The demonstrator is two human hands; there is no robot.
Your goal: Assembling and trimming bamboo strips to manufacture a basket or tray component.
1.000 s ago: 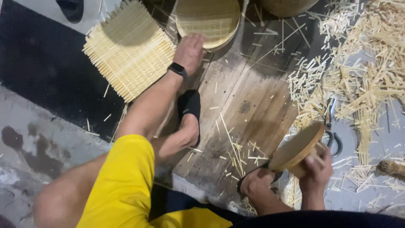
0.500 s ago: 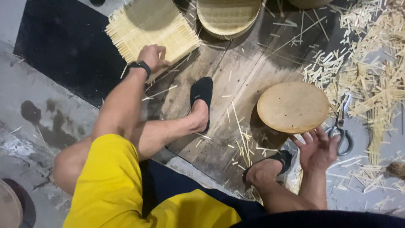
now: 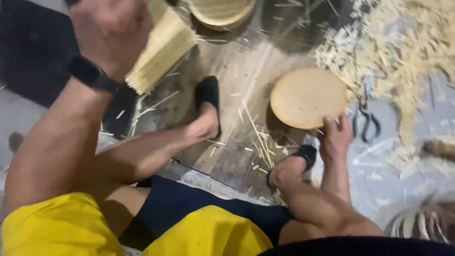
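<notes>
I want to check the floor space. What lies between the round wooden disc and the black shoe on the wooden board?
In the head view, only bare wooden board with scattered thin bamboo slivers lies between the round wooden disc and the black shoe.

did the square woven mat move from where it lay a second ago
Yes. The left hand has lifted the woven mat off the dark floor mat, toward the camera; it now hangs tilted near the round basket.
</notes>
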